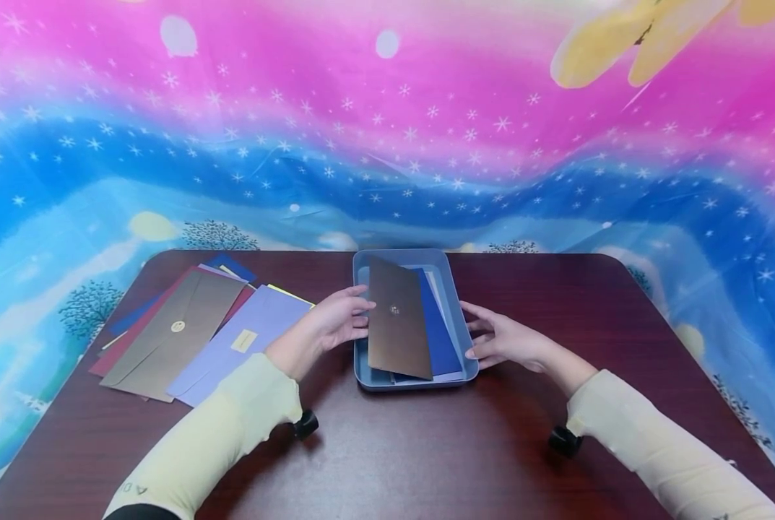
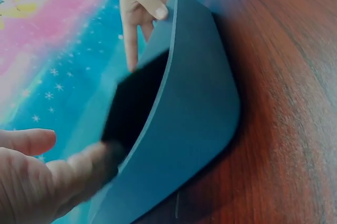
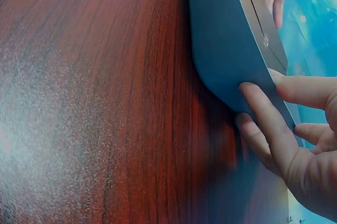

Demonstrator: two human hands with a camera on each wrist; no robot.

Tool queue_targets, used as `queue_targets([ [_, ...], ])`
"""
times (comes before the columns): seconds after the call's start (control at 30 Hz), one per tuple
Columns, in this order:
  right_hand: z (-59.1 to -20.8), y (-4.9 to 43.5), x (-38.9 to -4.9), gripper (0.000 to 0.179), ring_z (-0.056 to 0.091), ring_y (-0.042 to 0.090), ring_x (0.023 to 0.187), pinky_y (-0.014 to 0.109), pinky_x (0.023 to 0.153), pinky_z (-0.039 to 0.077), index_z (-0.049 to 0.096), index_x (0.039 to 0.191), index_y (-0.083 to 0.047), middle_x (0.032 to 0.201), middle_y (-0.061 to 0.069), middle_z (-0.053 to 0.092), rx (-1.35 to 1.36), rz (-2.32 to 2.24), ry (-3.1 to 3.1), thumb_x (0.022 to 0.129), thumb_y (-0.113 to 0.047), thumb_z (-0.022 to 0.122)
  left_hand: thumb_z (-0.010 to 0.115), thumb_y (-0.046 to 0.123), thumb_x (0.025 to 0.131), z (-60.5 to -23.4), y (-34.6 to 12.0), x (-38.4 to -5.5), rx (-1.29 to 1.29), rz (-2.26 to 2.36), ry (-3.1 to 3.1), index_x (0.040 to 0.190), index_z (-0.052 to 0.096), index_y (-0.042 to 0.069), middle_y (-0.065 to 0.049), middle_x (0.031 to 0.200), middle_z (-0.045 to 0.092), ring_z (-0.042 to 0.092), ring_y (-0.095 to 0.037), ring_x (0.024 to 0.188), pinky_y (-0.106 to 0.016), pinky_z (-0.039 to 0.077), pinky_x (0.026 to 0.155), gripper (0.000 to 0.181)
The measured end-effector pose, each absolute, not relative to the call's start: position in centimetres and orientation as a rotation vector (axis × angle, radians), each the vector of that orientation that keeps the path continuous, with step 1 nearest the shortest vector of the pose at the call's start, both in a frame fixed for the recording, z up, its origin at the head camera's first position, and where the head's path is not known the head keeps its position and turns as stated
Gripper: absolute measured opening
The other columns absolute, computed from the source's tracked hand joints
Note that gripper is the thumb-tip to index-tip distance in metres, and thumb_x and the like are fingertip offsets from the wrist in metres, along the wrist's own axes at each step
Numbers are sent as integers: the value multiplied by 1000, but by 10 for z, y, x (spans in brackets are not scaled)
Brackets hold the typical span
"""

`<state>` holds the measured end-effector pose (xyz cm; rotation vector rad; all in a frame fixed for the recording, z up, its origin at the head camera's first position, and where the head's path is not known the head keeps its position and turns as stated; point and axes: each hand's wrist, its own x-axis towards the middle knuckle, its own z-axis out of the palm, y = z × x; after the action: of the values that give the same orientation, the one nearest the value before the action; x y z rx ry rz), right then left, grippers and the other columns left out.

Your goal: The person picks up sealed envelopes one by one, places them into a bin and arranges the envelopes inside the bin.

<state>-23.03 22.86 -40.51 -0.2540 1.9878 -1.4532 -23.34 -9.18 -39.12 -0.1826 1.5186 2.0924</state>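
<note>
A blue-grey tray (image 1: 464, 318) stands on the table, with a brown envelope (image 1: 396, 339) on top inside it. Under this envelope a dark blue envelope (image 1: 442, 332) and a pale one show along the right. My left hand (image 1: 341, 318) reaches over the tray's left rim, fingers loosely extended at the brown envelope's left edge; in the left wrist view its thumb stands apart from the fingers. My right hand (image 1: 511, 343) holds the tray's right wall. In the right wrist view, two fingers (image 3: 263, 111) lie along the outside of that wall while others reach its rim.
Left of the tray lies a loose, overlapping pile of envelopes: a lavender one (image 1: 263, 318), a brown one (image 1: 195, 307) with a round seal, and red and blue ones beneath. A printed cloth (image 1: 335, 144) hangs behind the dark wood table (image 1: 413, 462).
</note>
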Motion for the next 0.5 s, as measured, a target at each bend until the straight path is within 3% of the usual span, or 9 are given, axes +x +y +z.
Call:
queue_targets([
  [0.13, -405, 228, -230, 98, 64, 40, 117, 48, 86, 58, 5, 166, -11, 152, 38, 29, -249, -1454, 1988, 93, 6, 69, 44, 2, 105, -385, -94, -229, -192, 2079, 1563, 165, 5, 6, -26, 167, 8, 9, -49, 152, -59, 14, 120, 72],
  [0.5, -404, 226, -229, 97, 64, 39, 116, 50, 86, 58, 6, 166, -11, 151, 38, 30, -248, -1478, 1978, 93, 8, 68, 48, 4, 102, -375, -98, -220, -148, 2056, 1617, 165, 6, 7, -25, 167, 15, 15, -46, 152, -63, 12, 120, 75],
])
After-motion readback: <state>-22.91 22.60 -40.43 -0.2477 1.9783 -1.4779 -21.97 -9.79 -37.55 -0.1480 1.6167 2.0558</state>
